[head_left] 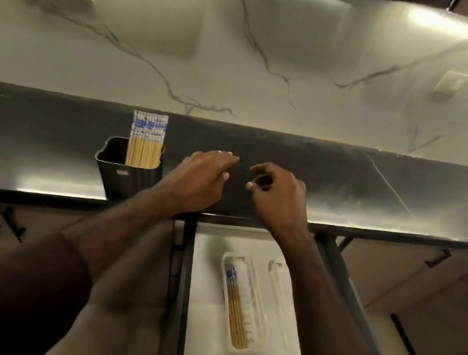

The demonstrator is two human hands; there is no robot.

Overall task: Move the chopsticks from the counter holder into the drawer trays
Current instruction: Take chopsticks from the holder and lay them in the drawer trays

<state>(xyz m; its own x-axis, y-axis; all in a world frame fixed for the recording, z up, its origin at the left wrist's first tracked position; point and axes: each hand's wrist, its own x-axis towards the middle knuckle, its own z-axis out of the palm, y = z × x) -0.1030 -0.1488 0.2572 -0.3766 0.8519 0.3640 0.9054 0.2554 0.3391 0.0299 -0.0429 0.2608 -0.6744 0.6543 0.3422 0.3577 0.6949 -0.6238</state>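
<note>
While a bundle of chopsticks (146,140) stands upright in the black holder (129,174) at the left of the dark surface (377,194), the next batch is judged to be due for lifting out. The step is best done by gripping a small group near the patterned tops, drawing it straight up so the holder is not tipped, and keeping the sticks parallel for laying down.

Just right of the holder, the left hand (200,178) is held over the surface with its fingers (223,157) stretched forward and almost straight; nothing is held by it. Whether the surface is touched cannot be told.

Near it, with a small gap between, the right hand (280,194) is seen with its fingers (260,170) curled loosely inward, thumb and forefinger close together. No chopstick is seen in them, though the frame is blurred.

Below the surface edge, the drawer (199,310) is pulled open, and a few chopsticks (235,309) are already laid lengthwise in the left white tray (244,354). The second tray (282,289) beside it is partly hidden by the right forearm.
</note>
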